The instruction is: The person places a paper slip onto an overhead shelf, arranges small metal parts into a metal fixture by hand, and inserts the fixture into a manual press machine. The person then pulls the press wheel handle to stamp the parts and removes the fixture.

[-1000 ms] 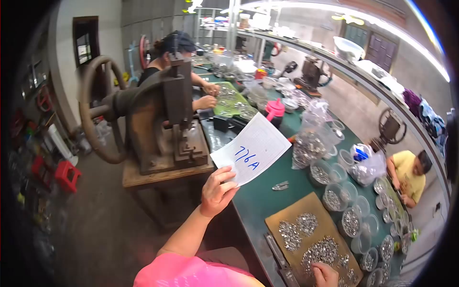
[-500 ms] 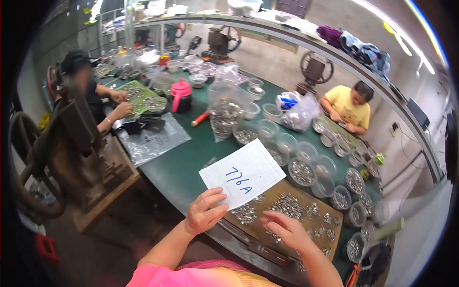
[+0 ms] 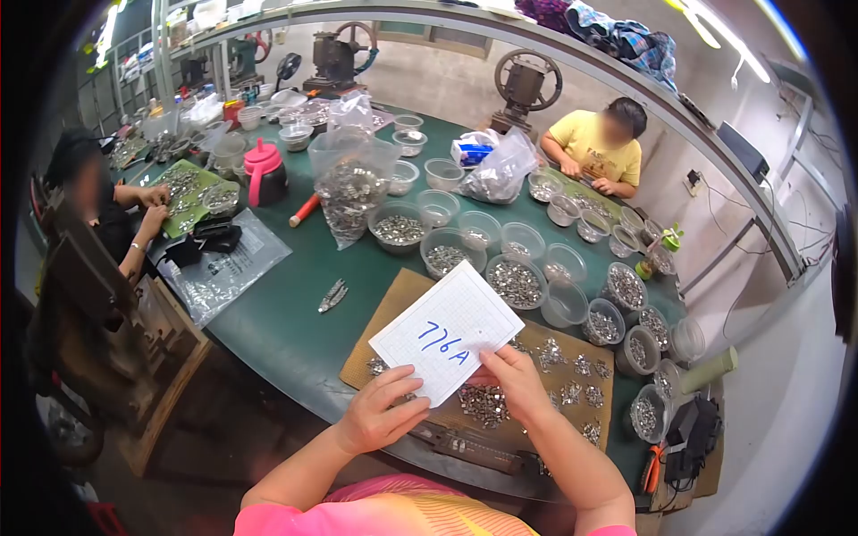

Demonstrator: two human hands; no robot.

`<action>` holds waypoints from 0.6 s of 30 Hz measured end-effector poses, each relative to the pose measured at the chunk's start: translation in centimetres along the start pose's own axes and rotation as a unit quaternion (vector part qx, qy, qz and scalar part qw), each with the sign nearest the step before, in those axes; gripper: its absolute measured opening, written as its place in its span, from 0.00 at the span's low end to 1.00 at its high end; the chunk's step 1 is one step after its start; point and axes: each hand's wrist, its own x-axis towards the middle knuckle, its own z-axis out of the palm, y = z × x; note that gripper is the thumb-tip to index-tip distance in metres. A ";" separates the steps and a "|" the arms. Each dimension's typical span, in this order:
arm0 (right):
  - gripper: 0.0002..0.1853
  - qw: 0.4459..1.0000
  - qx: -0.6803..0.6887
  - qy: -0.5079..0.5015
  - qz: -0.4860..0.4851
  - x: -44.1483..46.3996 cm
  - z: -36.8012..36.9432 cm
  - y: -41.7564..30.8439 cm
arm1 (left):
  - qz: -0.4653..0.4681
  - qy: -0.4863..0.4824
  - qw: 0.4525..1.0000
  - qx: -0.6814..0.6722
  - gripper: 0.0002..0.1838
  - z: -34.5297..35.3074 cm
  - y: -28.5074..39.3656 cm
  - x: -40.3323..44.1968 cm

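Observation:
A square sheet of white grid paper (image 3: 427,308) with "776A" written on it in blue is held up in front of me. My left hand (image 3: 382,408) grips its lower left edge, thumb hidden behind. My right hand (image 3: 516,382) pinches the lower right edge. Beneath the paper lies a brown mat (image 3: 407,295) with small shiny metal pieces on it; a larger pile (image 3: 483,406) shows between my hands, and several little heaps (image 3: 570,393) lie to the right. The paper hides the mat's middle.
Plastic tubs of metal pieces (image 3: 516,282) stand behind and right of the mat. A bag of pieces (image 3: 350,192), a pink-lidded jug (image 3: 264,172) and orange-handled pliers (image 3: 652,468) are on the green table (image 3: 268,295). Two people sit across, one in a yellow shirt (image 3: 597,147).
My right hand has moved from open above the mat to holding the paper's right edge. The view has shifted, so the table's contents appear farther left and more of the mat shows.

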 end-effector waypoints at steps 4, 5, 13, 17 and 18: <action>0.15 0.999 -0.013 0.032 -0.038 0.2 -1.8 -0.7 | -0.028 0.013 0.999 -0.020 0.24 -0.3 -0.4 0.6; 0.15 0.998 -0.022 0.032 -0.040 0.3 -2.3 -0.9 | -0.047 0.027 0.998 -0.032 0.25 -0.4 -0.8 0.6; 0.15 0.995 -0.097 -0.002 -0.034 0.7 -4.1 -2.2 | -0.447 0.025 0.787 -0.425 0.21 0.4 -4.4 2.6; 0.18 0.990 -0.132 -0.053 -0.002 1.2 -3.4 -3.0 | -0.537 -0.005 0.590 -0.602 0.25 2.6 -5.8 3.2; 0.18 0.988 -0.140 -0.069 0.004 1.5 -3.2 -3.1 | -0.548 -0.011 0.550 -0.630 0.26 3.2 -6.2 3.2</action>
